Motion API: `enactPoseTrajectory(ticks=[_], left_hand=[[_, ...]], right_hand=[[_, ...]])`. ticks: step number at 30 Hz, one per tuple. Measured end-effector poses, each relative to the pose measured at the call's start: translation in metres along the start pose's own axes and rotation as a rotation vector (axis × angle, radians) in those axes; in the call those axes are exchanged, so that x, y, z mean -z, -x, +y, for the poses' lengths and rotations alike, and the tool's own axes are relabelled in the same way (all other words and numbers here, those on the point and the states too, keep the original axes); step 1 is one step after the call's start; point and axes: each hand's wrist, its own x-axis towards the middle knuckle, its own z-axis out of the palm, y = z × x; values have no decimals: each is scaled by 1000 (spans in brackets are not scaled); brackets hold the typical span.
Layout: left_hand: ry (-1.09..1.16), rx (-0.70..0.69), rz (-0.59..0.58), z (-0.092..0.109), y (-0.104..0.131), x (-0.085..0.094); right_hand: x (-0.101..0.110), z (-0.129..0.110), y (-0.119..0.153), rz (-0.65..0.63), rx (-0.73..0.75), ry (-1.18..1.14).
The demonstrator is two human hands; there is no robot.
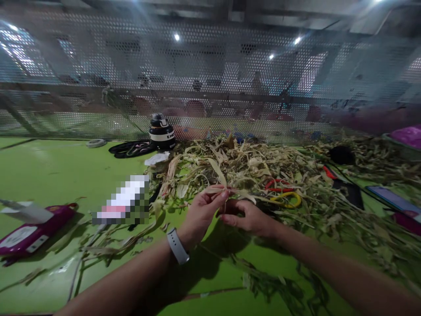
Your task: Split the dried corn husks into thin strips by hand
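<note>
Between the thumb and fingers of my left hand, a bunch of thin, pale dried husk strips is pinched; one broad strip points up and away. My right hand is close beside it on the right, its fingers curled and its thumb near the fingertips, at a thin strand hanging from the strips. Its exact grip is partly hidden. Both hands are just above the green table, in front of a heap of dried husks. A white watch band is on my left wrist.
Red-handled scissors and a yellow loop lie by the heap. A black bottle stands at the back before a perforated metal screen. At left is a purple packet; at right, a phone.
</note>
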Motion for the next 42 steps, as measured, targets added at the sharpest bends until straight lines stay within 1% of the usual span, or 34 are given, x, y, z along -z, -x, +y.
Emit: enactPoseTrajectory(ticks=[2, 4, 9, 13, 16, 19, 21, 23, 26, 28, 30, 32, 33, 36, 37, 38, 39, 42], left_hand=[[-27, -30, -10, 1, 0, 1], [-42, -41, 3, 2, 0, 2], [18, 20, 45, 9, 0, 4], [95, 71, 78, 15, -2, 2], [149, 88, 113, 16, -5, 4], [153, 76, 62, 13, -7, 8], [94, 103, 13, 12, -7, 9], [11, 142, -4, 11, -5, 8], [-87, 151, 19, 12, -2, 3], [-112, 146, 38, 11, -2, 1], [-80, 156, 43, 9, -3, 0], [3, 181, 40, 6, -5, 2], [57, 196, 30, 5, -6, 4], [216, 325, -23, 5, -7, 7], [256, 361, -43, 6, -6, 7], [279, 379, -59, 6, -5, 7], [282, 380, -69, 7, -5, 7], [205, 311, -91, 8, -4, 6]], right_hand=[[-2, 1, 0, 64, 0, 24], [-2, 1, 0, 76, 8, 43], [4, -2, -1, 84, 108, 151], [6, -5, -2, 66, 59, 136], [9, -7, -1, 49, 29, 104], [16, -10, 0, 130, 14, 25], [20, -10, 0, 191, 11, -13], [21, -8, 0, 222, 20, -10], [15, -5, -1, 208, 59, 40], [11, -4, -1, 164, 92, 80], [9, -5, 0, 116, 122, 125], [10, -8, 3, 111, 152, 179], [12, -10, 4, 149, 165, 207], [16, -13, 6, 361, 185, 274], [16, -14, 7, 403, 178, 310], [16, -14, 7, 404, 170, 354], [15, -14, 6, 376, 167, 405], [11, -15, 4, 261, 186, 553]])
